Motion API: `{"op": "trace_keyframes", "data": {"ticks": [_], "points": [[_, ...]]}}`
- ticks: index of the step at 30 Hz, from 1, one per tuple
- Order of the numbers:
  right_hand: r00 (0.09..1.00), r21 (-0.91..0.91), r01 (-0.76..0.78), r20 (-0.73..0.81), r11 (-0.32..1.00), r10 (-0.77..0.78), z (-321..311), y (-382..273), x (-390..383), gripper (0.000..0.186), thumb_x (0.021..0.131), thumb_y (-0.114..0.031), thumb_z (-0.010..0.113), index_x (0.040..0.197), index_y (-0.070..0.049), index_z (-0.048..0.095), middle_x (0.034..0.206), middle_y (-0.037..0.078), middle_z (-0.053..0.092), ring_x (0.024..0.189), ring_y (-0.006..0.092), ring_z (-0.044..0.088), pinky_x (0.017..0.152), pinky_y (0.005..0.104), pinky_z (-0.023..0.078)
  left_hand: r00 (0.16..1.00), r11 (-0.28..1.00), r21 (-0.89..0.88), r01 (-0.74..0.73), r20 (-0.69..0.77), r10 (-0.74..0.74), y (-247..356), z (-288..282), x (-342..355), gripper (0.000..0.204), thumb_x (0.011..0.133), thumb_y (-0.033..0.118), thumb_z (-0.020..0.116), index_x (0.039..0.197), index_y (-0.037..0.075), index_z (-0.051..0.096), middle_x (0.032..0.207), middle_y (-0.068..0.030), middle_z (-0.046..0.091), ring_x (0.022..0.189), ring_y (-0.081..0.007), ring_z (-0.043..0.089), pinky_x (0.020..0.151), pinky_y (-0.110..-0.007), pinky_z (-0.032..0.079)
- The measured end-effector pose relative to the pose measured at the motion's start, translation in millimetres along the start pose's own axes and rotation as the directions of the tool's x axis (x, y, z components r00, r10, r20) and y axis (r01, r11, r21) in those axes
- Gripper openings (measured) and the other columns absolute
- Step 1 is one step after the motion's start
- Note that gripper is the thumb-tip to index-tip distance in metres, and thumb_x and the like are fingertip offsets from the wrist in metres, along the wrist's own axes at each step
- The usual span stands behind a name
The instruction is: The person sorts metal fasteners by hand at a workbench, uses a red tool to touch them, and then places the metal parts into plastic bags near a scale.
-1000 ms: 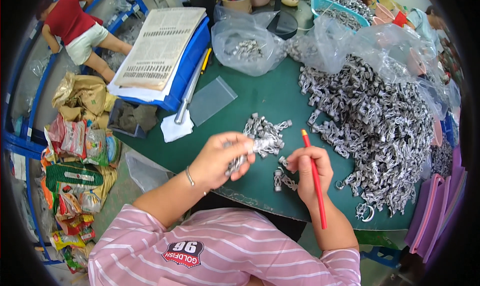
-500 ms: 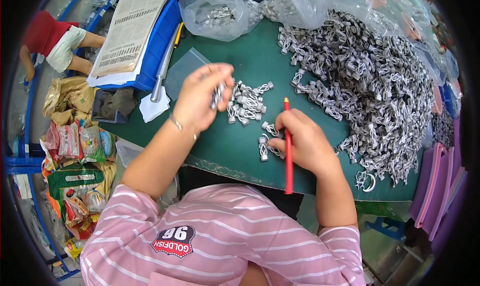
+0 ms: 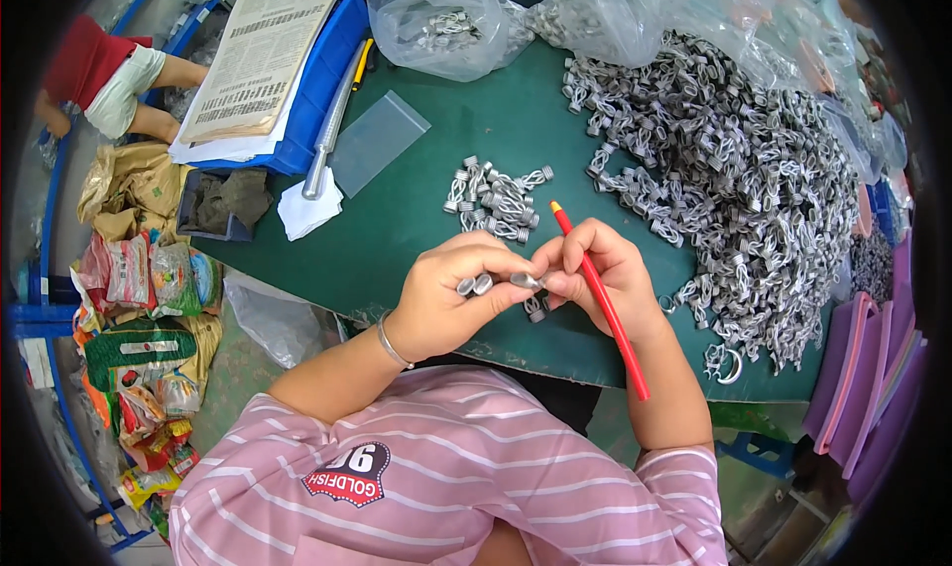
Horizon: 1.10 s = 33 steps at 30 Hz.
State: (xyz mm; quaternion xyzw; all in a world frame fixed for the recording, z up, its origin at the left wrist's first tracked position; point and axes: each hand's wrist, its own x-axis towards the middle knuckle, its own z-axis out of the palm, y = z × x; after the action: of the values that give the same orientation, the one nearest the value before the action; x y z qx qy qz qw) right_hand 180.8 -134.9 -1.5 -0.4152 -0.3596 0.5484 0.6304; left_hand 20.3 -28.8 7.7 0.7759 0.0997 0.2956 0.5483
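Note:
My left hand (image 3: 446, 293) is closed around several small silver metal pieces (image 3: 483, 284), whose rounded ends stick out between the fingers. Another silver piece (image 3: 524, 281) is pinched at the left fingertips, and my right fingers touch its tip. Within my right hand (image 3: 613, 279) lies a red pencil-like stick (image 3: 607, 303) with a yellowish tip, slanting across the palm. Just beyond both hands is a small heap of ribbed silver pieces with grey cord loops (image 3: 501, 197). One loose piece (image 3: 535, 309) shows partly below the fingers.
A large mound of the same looped pieces (image 3: 734, 179) covers the table's right side. Clear plastic bags (image 3: 436, 26) stand along the back. At the left are a flat zip bag (image 3: 382, 145), a blue tray with papers (image 3: 322, 80) and a small bin (image 3: 223, 204). A person (image 3: 109, 75) is far left.
My left hand has come down and right to meet my right hand, with the silver pieces in it. The red stick has tilted, its lower end swinging right.

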Motion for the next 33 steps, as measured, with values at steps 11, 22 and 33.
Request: {"op": "trace_keyframes", "data": {"ticks": [11, 22, 33], "points": [[0.802, -0.552, 0.528, 0.075, 0.646, -0.592, 15.8, 4.3, -6.6, 0.037, 0.063, 0.001, 0.074, 0.079, -0.007, 0.042, 0.084, 0.014, 0.059, 0.066, 0.0159, 0.056, 0.054, 0.0244, 0.047, 0.83, 0.647, -0.589, 0.485, 0.075, -0.553, 11.5, 3.4, -15.7, 0.019, 0.081, 0.007, 0.06, 0.097, -0.003, 0.059, 0.075, -0.0047, 0.059, 0.054, -0.0061, 0.052, 0.042, -0.017, 0.039], [0.805, -0.566, 0.515, 0.06, 0.644, -0.591, 34.4, 0.6, -28.6, 0.03, 0.069, 0.004, 0.069, 0.077, -0.004, 0.041, 0.084, 0.018, 0.061, 0.065, 0.0182, 0.06, 0.057, 0.0261, 0.05, 0.705, -0.003, -0.833, 0.554, 0.471, -0.531, 3.0, -2.9, -41.9, 0.04, 0.09, 0.023, 0.039, 0.119, -0.005, 0.042, 0.094, -0.0183, 0.056, 0.068, -0.0229, 0.06, 0.044, -0.025, 0.048], [0.929, -0.952, 0.276, 0.228, 0.135, -0.292, 13.8, 13.7, -35.0, 0.025, 0.058, 0.007, 0.064, 0.076, -0.003, 0.05, 0.085, 0.011, 0.059, 0.07, 0.0291, 0.055, 0.06, 0.036, 0.046, 0.389, 0.305, -0.911, 0.276, -0.184, -0.903, -33.4, -166.1, -216.4, 0.017, 0.084, 0.013, 0.051, 0.1, 0.008, 0.052, 0.073, -0.0034, 0.049, 0.055, -0.0116, 0.046, 0.036, -0.019, 0.034]]}}
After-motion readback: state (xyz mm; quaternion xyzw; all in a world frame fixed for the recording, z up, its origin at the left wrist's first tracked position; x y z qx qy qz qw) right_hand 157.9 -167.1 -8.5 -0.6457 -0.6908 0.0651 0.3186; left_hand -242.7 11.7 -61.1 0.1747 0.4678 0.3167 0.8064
